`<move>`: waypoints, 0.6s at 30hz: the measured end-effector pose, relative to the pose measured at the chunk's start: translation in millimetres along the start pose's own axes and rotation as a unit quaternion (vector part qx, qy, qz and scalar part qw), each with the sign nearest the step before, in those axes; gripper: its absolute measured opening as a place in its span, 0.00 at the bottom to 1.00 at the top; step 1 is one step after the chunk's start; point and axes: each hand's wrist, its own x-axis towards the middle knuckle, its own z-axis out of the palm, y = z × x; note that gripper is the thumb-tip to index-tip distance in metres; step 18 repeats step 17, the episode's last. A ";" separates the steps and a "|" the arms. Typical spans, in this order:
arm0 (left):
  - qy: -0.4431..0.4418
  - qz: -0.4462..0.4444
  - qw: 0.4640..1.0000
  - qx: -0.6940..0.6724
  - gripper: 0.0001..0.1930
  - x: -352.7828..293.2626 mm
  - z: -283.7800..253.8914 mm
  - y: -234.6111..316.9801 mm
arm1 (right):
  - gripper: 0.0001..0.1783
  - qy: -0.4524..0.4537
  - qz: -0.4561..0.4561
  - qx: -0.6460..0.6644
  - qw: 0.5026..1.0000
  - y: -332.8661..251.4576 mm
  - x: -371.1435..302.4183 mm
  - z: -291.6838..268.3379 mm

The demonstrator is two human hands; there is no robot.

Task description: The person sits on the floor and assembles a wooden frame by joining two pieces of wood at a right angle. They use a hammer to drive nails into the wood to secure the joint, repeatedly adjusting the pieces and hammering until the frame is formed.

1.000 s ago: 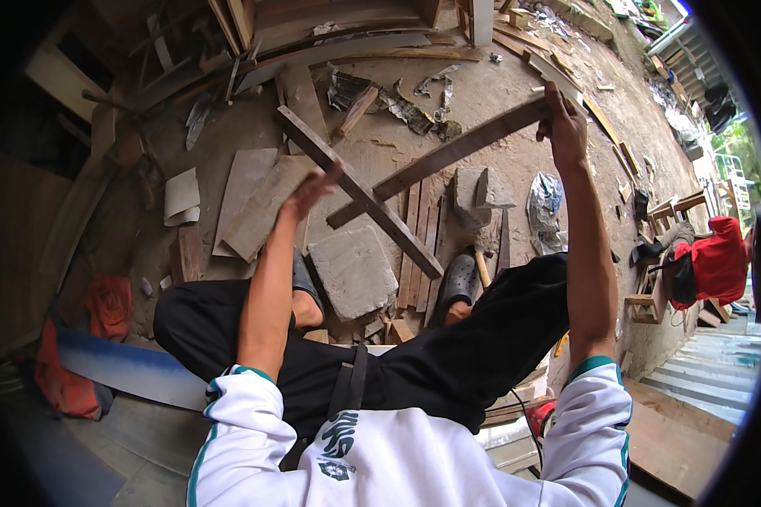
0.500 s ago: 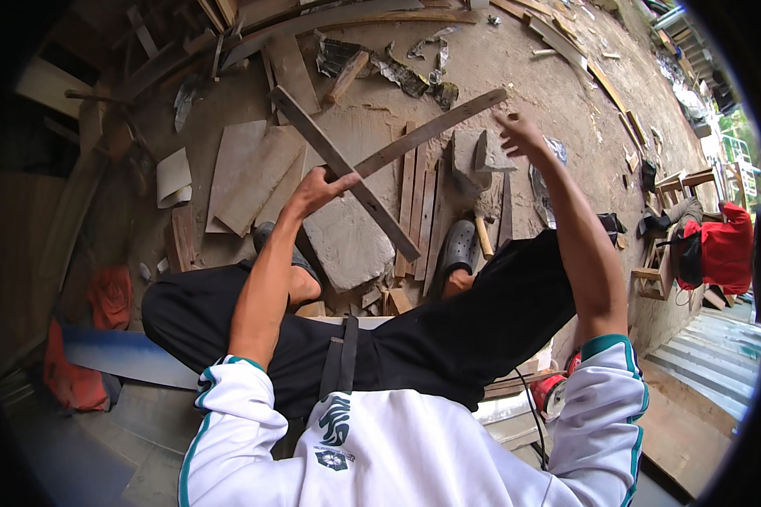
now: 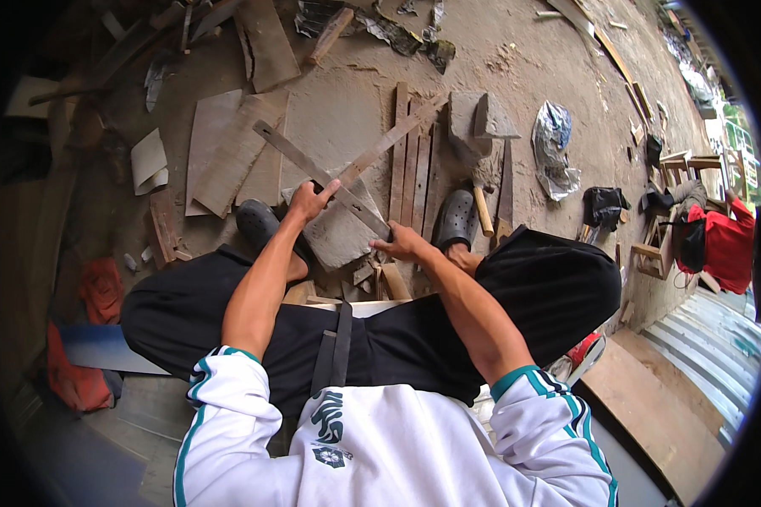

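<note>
Two flat wooden slats cross each other in an X, held up over the ground between my feet. My left hand (image 3: 313, 201) is closed around the crossing, its thumb on top. One slat (image 3: 291, 152) runs from far left to near right; my right hand (image 3: 404, 243) grips its near end. The other slat (image 3: 395, 135) points away to the far right, with small dark marks on its face. Beneath them lies a pale, dusty stone slab (image 3: 340, 241). A hammer (image 3: 483, 209) with a wooden handle rests right of my right shoe.
Several narrow wooden strips (image 3: 410, 173) lie beside the slab. Concrete blocks (image 3: 468, 127) stand beyond the hammer, with a crumpled plastic bag (image 3: 555, 152) to their right. Thin boards (image 3: 249, 148) lie at the left. A red garment (image 3: 723, 253) hangs over wooden stools at the right.
My right hand has come from beside the far end of one slat to the near end of the other and closed on it. The view has shifted; my left hand still holds the crossing.
</note>
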 end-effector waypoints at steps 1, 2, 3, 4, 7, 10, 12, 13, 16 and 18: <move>-0.024 0.002 0.999 0.024 0.37 7.0 0.0 0.0 | 0.45 0.037 0.012 -0.009 0.999 0.3 1.4 7.1; -0.020 0.019 0.998 0.063 0.36 12.7 2.1 0.0 | 0.43 0.073 0.024 -0.019 0.997 0.9 2.3 13.5; -0.016 0.035 0.994 0.101 0.35 17.2 4.6 -0.3 | 0.41 0.063 0.046 -0.055 0.995 2.8 1.6 18.2; -0.011 0.054 0.989 0.139 0.34 20.7 7.1 3.0 | 0.40 0.073 0.056 -0.060 0.994 4.4 1.3 22.9; -0.020 0.055 0.983 0.175 0.37 26.7 14.9 10.8 | 0.36 0.134 0.062 -0.037 0.988 9.5 -2.6 41.3; -0.023 0.060 0.984 0.167 0.40 26.5 16.1 13.7 | 0.35 0.172 0.079 -0.023 0.982 9.7 2.7 57.0; -0.011 0.057 0.983 0.175 0.41 21.7 18.4 14.2 | 0.36 0.167 0.086 -0.012 0.982 10.1 5.5 59.3; 0.005 0.060 0.979 0.193 0.40 20.6 21.7 13.7 | 0.36 0.163 0.091 -0.012 0.982 11.8 7.1 59.2; 0.037 0.084 0.978 0.190 0.35 20.3 25.2 -1.2 | 0.37 0.152 0.093 -0.012 0.984 12.4 12.4 59.5; 0.049 0.093 0.978 0.179 0.33 24.2 26.1 -18.3 | 0.37 0.147 0.097 -0.010 0.984 8.7 15.1 58.7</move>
